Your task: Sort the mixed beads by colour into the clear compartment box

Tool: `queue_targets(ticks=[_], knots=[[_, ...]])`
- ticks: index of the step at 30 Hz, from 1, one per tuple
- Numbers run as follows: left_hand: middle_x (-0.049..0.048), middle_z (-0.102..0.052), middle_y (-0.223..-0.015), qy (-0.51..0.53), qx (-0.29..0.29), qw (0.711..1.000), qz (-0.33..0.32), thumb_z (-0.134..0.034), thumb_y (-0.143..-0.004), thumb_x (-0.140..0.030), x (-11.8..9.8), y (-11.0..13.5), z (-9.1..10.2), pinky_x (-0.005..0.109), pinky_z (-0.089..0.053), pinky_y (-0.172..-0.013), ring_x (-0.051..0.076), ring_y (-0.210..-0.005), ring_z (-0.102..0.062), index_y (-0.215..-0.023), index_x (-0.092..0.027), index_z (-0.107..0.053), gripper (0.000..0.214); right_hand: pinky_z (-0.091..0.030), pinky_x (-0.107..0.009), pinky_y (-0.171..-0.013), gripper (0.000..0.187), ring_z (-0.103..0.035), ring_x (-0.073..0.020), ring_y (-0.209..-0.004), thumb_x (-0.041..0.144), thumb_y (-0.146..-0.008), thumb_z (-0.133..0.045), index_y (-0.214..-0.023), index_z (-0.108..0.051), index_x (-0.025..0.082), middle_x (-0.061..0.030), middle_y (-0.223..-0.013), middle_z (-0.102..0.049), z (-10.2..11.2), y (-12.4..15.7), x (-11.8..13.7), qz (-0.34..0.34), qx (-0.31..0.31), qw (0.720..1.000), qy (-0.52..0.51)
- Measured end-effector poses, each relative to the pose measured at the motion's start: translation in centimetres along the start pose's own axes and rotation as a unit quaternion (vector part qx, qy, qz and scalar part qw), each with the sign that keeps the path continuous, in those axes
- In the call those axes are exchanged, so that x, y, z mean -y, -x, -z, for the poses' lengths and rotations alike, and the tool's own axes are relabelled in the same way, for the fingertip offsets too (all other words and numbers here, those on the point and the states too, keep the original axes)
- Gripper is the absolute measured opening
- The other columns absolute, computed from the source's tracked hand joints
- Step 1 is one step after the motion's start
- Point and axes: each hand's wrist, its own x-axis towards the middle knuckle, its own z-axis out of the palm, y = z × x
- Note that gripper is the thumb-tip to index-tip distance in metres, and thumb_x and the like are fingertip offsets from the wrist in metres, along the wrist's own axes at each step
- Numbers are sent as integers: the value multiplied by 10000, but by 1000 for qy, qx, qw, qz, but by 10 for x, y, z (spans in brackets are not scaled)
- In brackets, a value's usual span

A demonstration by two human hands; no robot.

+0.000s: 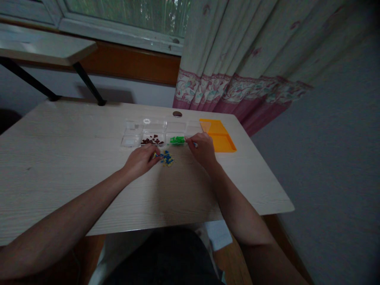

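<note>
The left hand (142, 161) is curled, its thumb and fingers drawn close together at the left edge of a small heap of blue and yellow pieces (168, 159) on the table (118, 206); whether the fingertips grip one of them is too small to tell. The right hand (204, 149) is bent inward too, thumb and forefinger near each other beside the green pieces (177, 140); I cannot tell whether it is closed on anything. The left forearm slants in from the near left, palm turned down, while the right forearm rises from the near right, its hand reaching a little farther over the table. The clear divided tray (131, 141) lies just beyond the heap, with brown pieces (153, 140) in a near compartment and the green pieces in the one to its right. An orange tray (223, 143) sits to the right, partly behind the right hand.
</note>
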Motion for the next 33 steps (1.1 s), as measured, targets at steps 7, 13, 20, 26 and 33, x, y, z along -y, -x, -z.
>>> queue_targets(ticks=[7,13,20,26,33], knots=[[18,-560,-828,6,-7,1000,3,-558,-919,-402,0,1,0,283,-378,-664,175,-755,-548,-951,-204,-593,204,-316,-320,-742,426,-541,-190,-822,456,-980,-445,-769,-714,201,-52,-811,-684,-1,0,1,6,-1,1000,4],[23,-568,-841,46,-37,998,19,-515,-940,-410,1,1,0,279,-393,-668,167,-762,-551,-931,-198,-601,230,-334,-319,-758,393,-544,-186,-802,418,-972,-474,-748,-702,190,-49,-764,-675,0,3,12,53,-13,998,-27],[27,-568,-810,79,-79,994,14,-415,-986,-400,3,-1,-1,289,-421,-709,167,-788,-553,-827,-191,-580,310,-371,-324,-877,279,-577,-184,-929,384,-965,-507,-991,-741,235,-49,-923,-710,-11,13,37,154,3,983,-102],[27,-553,-788,84,-80,993,8,-390,-992,-402,-2,-1,2,285,-420,-687,165,-766,-538,-789,-191,-550,334,-379,-338,-894,274,-561,-193,-969,378,-957,-524,-1118,-711,259,-50,-966,-703,-18,17,46,186,26,975,-115],[33,-536,-764,83,-63,994,-30,-374,-995,-357,-9,1,3,290,-397,-679,174,-758,-520,-753,-185,-525,334,-381,-334,-910,277,-565,-184,-964,398,-960,-521,-1119,-715,279,-43,-952,-704,-18,18,52,203,24,970,-128]])
